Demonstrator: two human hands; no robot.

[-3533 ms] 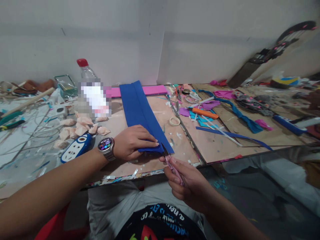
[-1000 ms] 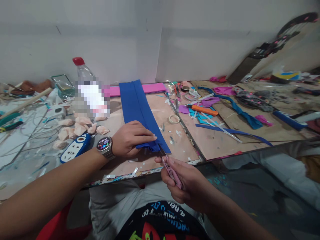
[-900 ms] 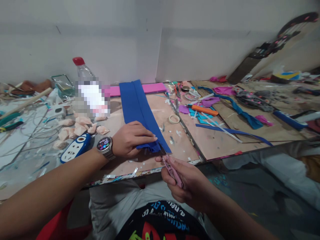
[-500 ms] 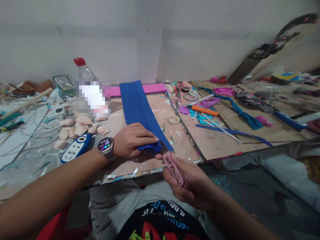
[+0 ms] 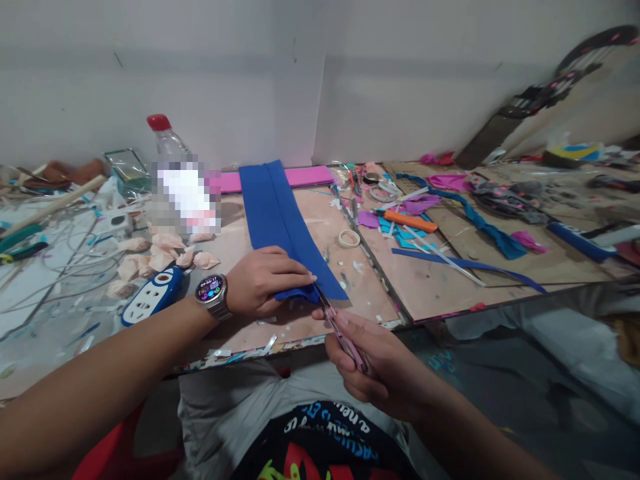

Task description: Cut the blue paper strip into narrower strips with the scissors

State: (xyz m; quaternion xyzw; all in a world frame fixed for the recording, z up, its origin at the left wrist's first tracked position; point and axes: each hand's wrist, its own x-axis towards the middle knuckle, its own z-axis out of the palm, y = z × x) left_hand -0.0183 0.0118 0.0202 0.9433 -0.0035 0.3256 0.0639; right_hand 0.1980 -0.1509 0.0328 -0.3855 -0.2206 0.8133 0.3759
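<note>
A long blue fabric strip (image 5: 280, 213) lies over a pink strip (image 5: 310, 177) on the worktable. My left hand (image 5: 270, 280), with a watch on its wrist, is closed on the folded near end of the blue fabric. In my right hand (image 5: 365, 347) are pink-handled thread snips (image 5: 345, 337), squeezed together, their blades against the blue fabric just beyond my left fingertips. The blade tips are partly hidden by the fabric and fingers.
Left of my hands are a blue-and-white power strip (image 5: 153, 297), peach fabric pieces (image 5: 163, 253) and a red-capped bottle (image 5: 173, 143). A tape roll (image 5: 349, 239), an orange cutter (image 5: 410, 221) and fabric scraps lie to the right.
The snips have closed in my right hand, their handles coming together and the blades moving slightly up-left at the fabric. My left hand has stayed in place.
</note>
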